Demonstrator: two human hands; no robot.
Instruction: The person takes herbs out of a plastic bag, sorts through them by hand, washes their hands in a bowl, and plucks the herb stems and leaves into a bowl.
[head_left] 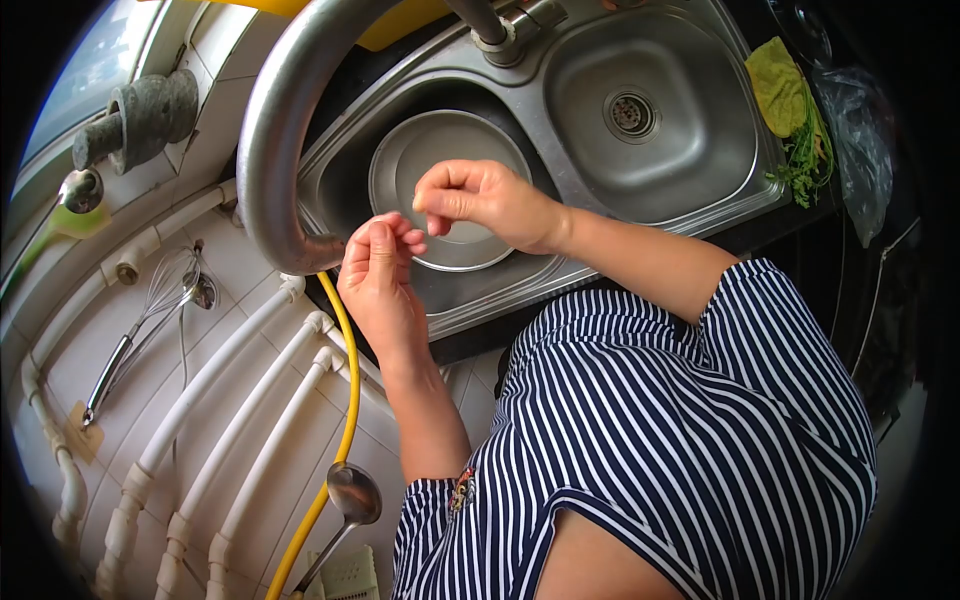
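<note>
Both hands meet above a round metal bowl [500, 135] that sits in the left basin of the steel sink [575, 180]. My left hand [385, 275] has its thumb pressed to curled fingers, palm side up. My right hand [490, 205] is closed in a pinch just to its right, knuckles up. Their fingertips are close together over the bowl's near-left rim. Anything between the fingers is too small or hidden to make out.
A metal faucet [497, 45] stands behind the basins. Right of the sink lie a yellow-green cloth [777, 85], leafy herbs [805, 150] and a clear plastic bag [855, 150]. A thick grey pipe [270, 150], white pipes [215, 380], a whisk [150, 315] and a ladle [355, 492] are at left.
</note>
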